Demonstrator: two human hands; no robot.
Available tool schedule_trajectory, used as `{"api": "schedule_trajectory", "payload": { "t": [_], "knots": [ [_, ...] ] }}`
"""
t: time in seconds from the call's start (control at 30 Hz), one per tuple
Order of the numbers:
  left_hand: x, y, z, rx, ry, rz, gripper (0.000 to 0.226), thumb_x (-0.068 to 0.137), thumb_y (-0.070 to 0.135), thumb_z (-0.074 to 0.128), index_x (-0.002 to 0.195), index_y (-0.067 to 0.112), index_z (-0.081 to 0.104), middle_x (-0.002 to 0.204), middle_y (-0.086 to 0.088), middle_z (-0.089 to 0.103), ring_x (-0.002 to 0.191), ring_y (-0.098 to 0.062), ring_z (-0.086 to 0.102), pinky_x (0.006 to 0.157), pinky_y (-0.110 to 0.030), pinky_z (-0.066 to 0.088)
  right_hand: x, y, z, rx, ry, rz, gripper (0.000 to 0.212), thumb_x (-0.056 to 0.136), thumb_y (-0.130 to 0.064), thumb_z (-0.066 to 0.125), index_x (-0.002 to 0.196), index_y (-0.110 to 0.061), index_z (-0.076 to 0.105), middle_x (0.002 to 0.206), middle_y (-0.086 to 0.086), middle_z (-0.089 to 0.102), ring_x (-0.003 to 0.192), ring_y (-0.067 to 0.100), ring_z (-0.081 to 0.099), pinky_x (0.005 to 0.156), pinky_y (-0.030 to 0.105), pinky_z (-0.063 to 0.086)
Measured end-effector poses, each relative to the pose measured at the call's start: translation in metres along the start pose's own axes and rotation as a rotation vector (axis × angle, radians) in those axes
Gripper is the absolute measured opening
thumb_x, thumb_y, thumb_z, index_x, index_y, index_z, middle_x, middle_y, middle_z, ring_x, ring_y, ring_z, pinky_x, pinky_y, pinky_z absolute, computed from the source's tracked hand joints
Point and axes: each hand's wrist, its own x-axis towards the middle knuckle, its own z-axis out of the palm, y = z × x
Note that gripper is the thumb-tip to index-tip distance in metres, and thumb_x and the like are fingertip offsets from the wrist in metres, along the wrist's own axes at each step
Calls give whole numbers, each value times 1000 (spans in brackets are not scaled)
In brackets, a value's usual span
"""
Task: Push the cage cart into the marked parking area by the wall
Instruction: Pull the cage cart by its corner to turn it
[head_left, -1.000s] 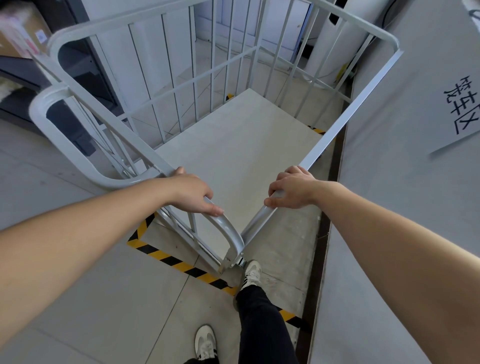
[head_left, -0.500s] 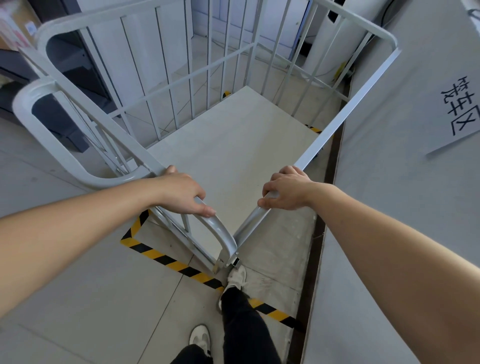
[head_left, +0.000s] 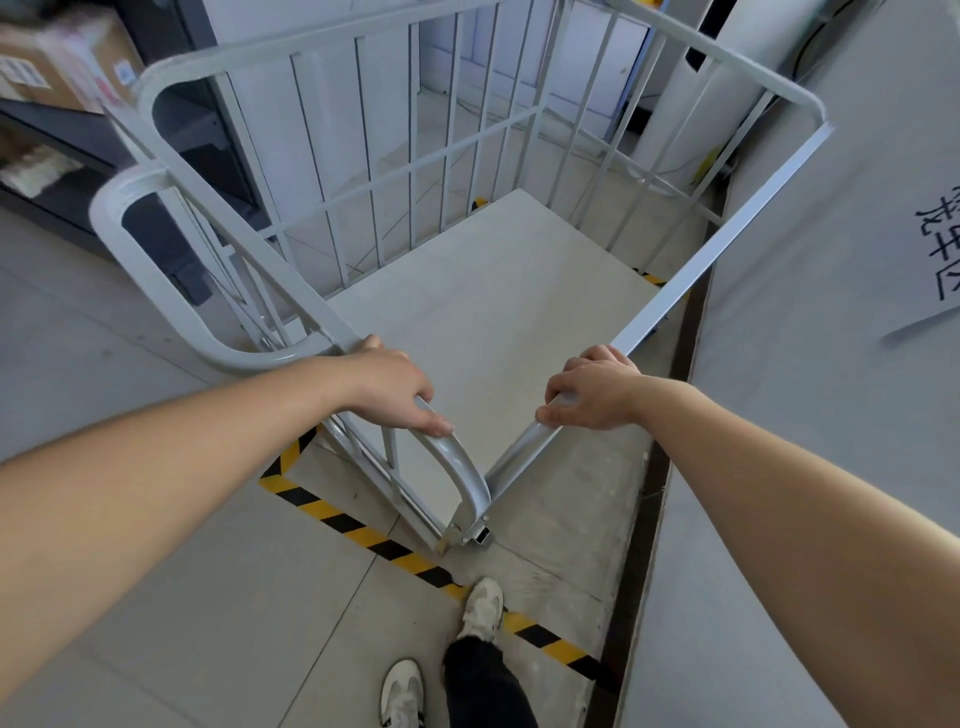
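Note:
The white barred cage cart (head_left: 519, 130) stands in front of me beside the grey wall (head_left: 810, 322) on the right, its flat deck empty. My left hand (head_left: 395, 384) grips the curved top rail at the cart's near left side. My right hand (head_left: 592, 389) grips the straight top rail on the wall side. The two rails meet at the near corner just below my hands. Yellow-and-black floor tape (head_left: 363, 530) marks the parking area; the cart's near corner sits just inside the near tape line.
A paper sign with black characters (head_left: 940, 244) hangs on the wall. Dark shelving with cardboard boxes (head_left: 57, 67) stands at the far left. A white column (head_left: 696, 104) rises behind the cart. My feet in white shoes (head_left: 483, 608) stand at the tape.
The cart has rolled a little further forward past the near tape line, with both hands staying on the rails. My front foot has stepped up to the tape.

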Motion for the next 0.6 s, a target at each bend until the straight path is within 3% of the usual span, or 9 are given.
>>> {"api": "schedule_trajectory", "payload": {
  "t": [0.3,0.47,0.6],
  "knots": [
    [-12,7,-8,-98,-57,-70,68,85,72,38,135,27,51,136,-9,46,129,-30,28,99,-37,24,2,-5,-6,-52,-83,13,52,91,-63,36,129,-33,54,139,2,48,136,28,25,112,42,15],
    [-9,-2,1,-92,-4,-17,70,78,81,34,116,29,60,120,-4,56,121,-26,36,104,-42,27,9,-15,-15,-82,-182,26,52,94,-55,38,135,-26,51,141,6,49,137,31,27,112,42,22],
    [-11,-3,1,-5,-14,15,70,86,73,26,131,27,53,131,-6,51,133,-25,29,115,-54,6,18,-31,-24,37,-150,-15,50,96,-48,39,136,-20,49,138,4,53,136,29,31,109,40,31]
  ]
}}
